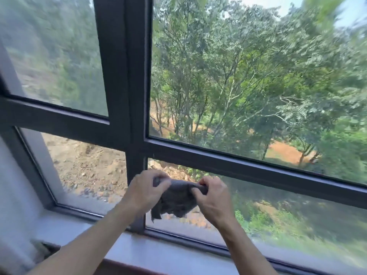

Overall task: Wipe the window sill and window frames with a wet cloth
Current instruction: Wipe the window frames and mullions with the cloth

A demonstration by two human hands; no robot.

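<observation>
Hands met above the sill — left hand and right hand each pinched an end of the dark cloth, held off the frame. Readying it, I judged — next, pressing it flat to the frame.

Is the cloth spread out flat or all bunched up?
Bunched up. The dark cloth is gathered into a roll between the left hand and right hand, which grip its ends; crumpled folds hang below.
</observation>
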